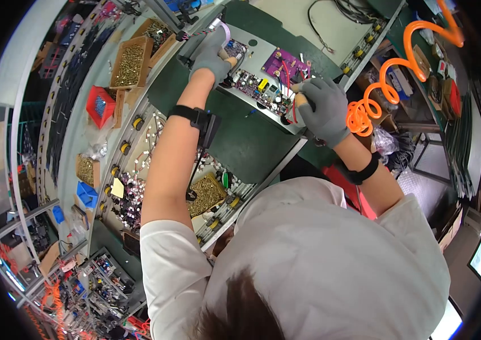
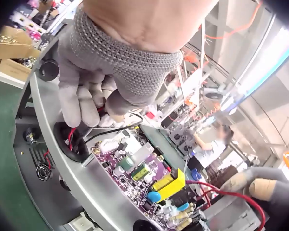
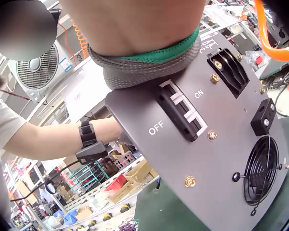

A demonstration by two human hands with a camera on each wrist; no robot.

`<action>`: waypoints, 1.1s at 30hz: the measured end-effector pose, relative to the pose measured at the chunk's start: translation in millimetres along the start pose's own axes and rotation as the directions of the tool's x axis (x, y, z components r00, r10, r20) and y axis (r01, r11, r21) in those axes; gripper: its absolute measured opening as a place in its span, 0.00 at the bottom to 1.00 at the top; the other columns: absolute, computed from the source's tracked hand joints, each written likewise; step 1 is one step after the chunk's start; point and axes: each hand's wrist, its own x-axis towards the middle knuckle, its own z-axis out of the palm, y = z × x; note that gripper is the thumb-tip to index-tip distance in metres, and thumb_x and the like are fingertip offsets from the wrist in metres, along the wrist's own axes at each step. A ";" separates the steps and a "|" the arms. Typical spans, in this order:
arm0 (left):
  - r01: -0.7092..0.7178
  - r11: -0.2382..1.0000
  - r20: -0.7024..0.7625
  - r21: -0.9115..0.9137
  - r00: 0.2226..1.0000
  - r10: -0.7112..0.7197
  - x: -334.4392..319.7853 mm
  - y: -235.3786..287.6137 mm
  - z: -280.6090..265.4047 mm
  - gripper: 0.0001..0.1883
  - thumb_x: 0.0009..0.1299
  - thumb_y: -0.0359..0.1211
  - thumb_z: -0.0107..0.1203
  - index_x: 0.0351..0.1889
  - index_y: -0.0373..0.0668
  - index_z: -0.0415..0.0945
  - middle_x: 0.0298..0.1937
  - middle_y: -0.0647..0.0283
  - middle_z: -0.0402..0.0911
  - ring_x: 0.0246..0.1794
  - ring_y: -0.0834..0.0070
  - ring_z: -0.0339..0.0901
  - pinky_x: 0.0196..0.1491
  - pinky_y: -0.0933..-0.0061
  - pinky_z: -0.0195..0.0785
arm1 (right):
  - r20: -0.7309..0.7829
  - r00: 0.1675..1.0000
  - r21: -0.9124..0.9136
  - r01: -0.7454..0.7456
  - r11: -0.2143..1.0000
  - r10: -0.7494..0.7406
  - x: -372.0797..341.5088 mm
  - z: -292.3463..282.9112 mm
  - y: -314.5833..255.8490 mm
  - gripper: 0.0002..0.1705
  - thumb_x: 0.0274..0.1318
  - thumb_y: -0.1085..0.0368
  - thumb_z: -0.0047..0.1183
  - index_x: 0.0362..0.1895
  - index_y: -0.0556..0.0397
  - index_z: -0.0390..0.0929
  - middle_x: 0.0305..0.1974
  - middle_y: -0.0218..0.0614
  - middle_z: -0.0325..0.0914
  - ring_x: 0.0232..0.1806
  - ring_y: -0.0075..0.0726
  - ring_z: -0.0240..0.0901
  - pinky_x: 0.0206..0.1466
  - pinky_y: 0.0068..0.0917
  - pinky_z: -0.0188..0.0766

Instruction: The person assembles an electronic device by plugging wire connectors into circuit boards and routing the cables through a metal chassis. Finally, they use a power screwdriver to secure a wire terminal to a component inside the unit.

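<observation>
Grey-gloved with tan fingertips, my left hand (image 1: 212, 61) is at the far left end of a metal chassis (image 2: 94, 190). In the left wrist view that hand (image 2: 111, 82) has bent fingers pinching thin red and black wires (image 2: 111, 131) above a round black grommet (image 2: 70, 139). My right hand (image 1: 324, 107) is at the chassis's other end, thumb and finger pinched at a red wire (image 2: 241, 196). A populated circuit board (image 1: 254, 88) and a purple board (image 1: 280, 65) lie between the hands. The right wrist view shows the grey end panel (image 3: 183, 163); the right fingers are hidden there.
Boxes of brass-coloured screws (image 1: 130, 65) and a red bin (image 1: 100, 106) stand at the left. A screw tray (image 1: 205, 195) sits nearer the body. An orange coiled hose (image 1: 388, 79) hangs at the right. Green mat (image 1: 246, 147) covers the bench before the chassis.
</observation>
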 end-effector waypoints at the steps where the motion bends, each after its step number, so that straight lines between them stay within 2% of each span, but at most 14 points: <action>1: 0.005 0.949 0.067 -0.315 0.998 0.017 -3.6 -9.3 0.6 0.12 0.62 0.37 0.60 0.39 0.41 0.75 0.29 0.65 0.77 0.21 0.79 0.74 0.25 0.76 0.69 | -0.001 1.000 0.008 0.009 1.000 -0.009 1.0 0.2 0.9 0.09 0.40 0.63 0.53 0.30 0.46 0.80 0.31 0.30 0.76 0.36 0.40 0.71 0.38 0.36 0.65; 3: 0.040 0.670 0.121 -0.742 0.990 0.075 -15.3 -21.5 2.4 0.09 0.65 0.33 0.58 0.42 0.44 0.76 0.24 0.74 0.71 0.20 0.88 0.69 0.22 0.85 0.66 | -0.028 0.999 0.015 0.029 0.999 -0.028 -0.6 3.6 3.0 0.09 0.41 0.64 0.52 0.30 0.46 0.80 0.31 0.30 0.76 0.36 0.41 0.71 0.38 0.37 0.65; 4: 0.029 0.663 0.101 -0.748 0.992 0.070 -15.6 -20.1 -0.3 0.09 0.65 0.33 0.58 0.42 0.44 0.76 0.24 0.74 0.71 0.20 0.88 0.69 0.22 0.85 0.66 | -0.042 0.999 0.024 0.029 0.999 -0.028 -0.3 4.2 3.2 0.09 0.41 0.64 0.52 0.31 0.46 0.80 0.30 0.30 0.75 0.36 0.41 0.71 0.38 0.37 0.65; 8: -0.053 0.857 0.039 -0.513 0.996 0.085 -0.5 -18.5 10.1 0.09 0.63 0.30 0.59 0.40 0.46 0.76 0.23 0.75 0.71 0.17 0.86 0.65 0.20 0.80 0.61 | -0.017 0.999 0.000 0.047 0.999 -0.047 1.5 4.3 3.4 0.09 0.42 0.64 0.51 0.31 0.46 0.80 0.30 0.31 0.75 0.36 0.41 0.70 0.39 0.37 0.65; 13: -0.096 0.990 -0.124 -0.099 0.989 0.083 -9.1 5.0 2.7 0.13 0.58 0.35 0.60 0.40 0.44 0.75 0.32 0.59 0.80 0.34 0.67 0.78 0.38 0.67 0.70 | 0.008 0.998 -0.016 0.059 0.998 -0.059 2.6 2.3 0.1 0.10 0.42 0.64 0.50 0.31 0.46 0.80 0.31 0.31 0.76 0.35 0.42 0.69 0.38 0.35 0.65; 18: -0.060 0.977 -0.307 -0.207 0.952 -0.007 -33.2 -3.7 26.2 0.15 0.56 0.38 0.59 0.40 0.44 0.74 0.39 0.57 0.80 0.42 0.63 0.77 0.46 0.65 0.68 | -0.016 0.996 -0.007 0.092 0.996 -0.092 0.6 3.1 2.4 0.12 0.42 0.65 0.48 0.33 0.45 0.81 0.32 0.31 0.76 0.34 0.42 0.69 0.39 0.36 0.64; 20: -0.152 0.829 -0.510 -0.537 0.842 -0.176 -54.4 -11.1 41.5 0.16 0.61 0.38 0.57 0.44 0.43 0.71 0.43 0.55 0.78 0.43 0.61 0.76 0.47 0.65 0.68 | -0.038 0.991 0.004 0.130 0.992 -0.129 0.3 2.6 2.7 0.13 0.43 0.64 0.48 0.34 0.45 0.80 0.34 0.32 0.77 0.35 0.43 0.69 0.40 0.36 0.64; 22: -0.143 0.743 -0.594 -0.654 0.705 -0.388 -60.8 -30.2 78.5 0.14 0.63 0.37 0.54 0.43 0.41 0.71 0.35 0.55 0.79 0.37 0.61 0.76 0.44 0.66 0.68 | -0.049 0.988 0.009 0.150 0.989 -0.149 -2.8 1.8 4.2 0.13 0.43 0.64 0.47 0.35 0.46 0.80 0.37 0.33 0.77 0.36 0.43 0.69 0.41 0.37 0.64; 23: -0.144 0.736 -0.588 -0.662 0.709 -0.390 -70.3 -32.0 91.9 0.14 0.63 0.37 0.54 0.43 0.41 0.71 0.35 0.55 0.79 0.37 0.61 0.76 0.44 0.66 0.68 | -0.078 0.982 0.034 0.177 0.984 -0.174 -3.0 2.1 5.7 0.14 0.44 0.63 0.47 0.37 0.47 0.80 0.40 0.35 0.76 0.37 0.44 0.68 0.42 0.36 0.63; 26: -0.068 0.725 -0.502 -0.685 0.766 -0.403 -81.2 -32.0 128.1 0.11 0.67 0.37 0.49 0.43 0.41 0.70 0.33 0.58 0.78 0.30 0.65 0.76 0.36 0.70 0.69 | -0.125 0.972 0.064 0.206 0.976 -0.197 -3.9 0.8 5.5 0.16 0.46 0.61 0.47 0.38 0.52 0.78 0.43 0.40 0.74 0.40 0.46 0.67 0.47 0.36 0.60; 28: 0.066 0.496 -0.147 -0.866 0.914 -0.378 -82.1 -25.0 145.5 0.10 0.70 0.37 0.46 0.43 0.43 0.68 0.30 0.62 0.77 0.23 0.73 0.74 0.27 0.74 0.68 | -0.128 0.980 0.111 0.164 0.980 -0.149 -9.9 0.8 10.2 0.15 0.46 0.61 0.47 0.37 0.53 0.77 0.42 0.41 0.73 0.39 0.46 0.66 0.47 0.36 0.59; 29: 0.067 0.492 -0.142 -0.868 0.916 -0.374 -79.9 -25.9 150.1 0.10 0.70 0.37 0.46 0.43 0.43 0.68 0.30 0.62 0.77 0.23 0.73 0.74 0.27 0.74 0.68 | -0.150 0.978 0.122 0.163 0.979 -0.144 -13.3 5.3 17.8 0.11 0.45 0.61 0.47 0.30 0.54 0.76 0.35 0.40 0.72 0.37 0.47 0.66 0.43 0.38 0.59; 32: 0.327 -0.094 0.339 -0.940 0.874 -0.348 -91.0 -13.5 121.7 0.08 0.71 0.38 0.45 0.42 0.46 0.69 0.28 0.65 0.75 0.19 0.77 0.73 0.20 0.77 0.69 | 0.093 0.943 0.102 0.310 0.945 -0.320 -8.9 -4.5 29.7 0.09 0.42 0.60 0.49 0.24 0.53 0.74 0.27 0.39 0.71 0.32 0.48 0.65 0.40 0.40 0.59; 33: 0.326 -0.098 0.339 -0.940 0.876 -0.343 -91.6 -13.5 119.8 0.08 0.71 0.38 0.45 0.42 0.46 0.69 0.28 0.65 0.75 0.19 0.77 0.73 0.20 0.77 0.69 | 0.076 0.930 0.051 0.357 0.933 -0.360 -6.1 -4.8 24.8 0.09 0.40 0.60 0.50 0.17 0.52 0.72 0.19 0.37 0.68 0.24 0.47 0.65 0.32 0.39 0.60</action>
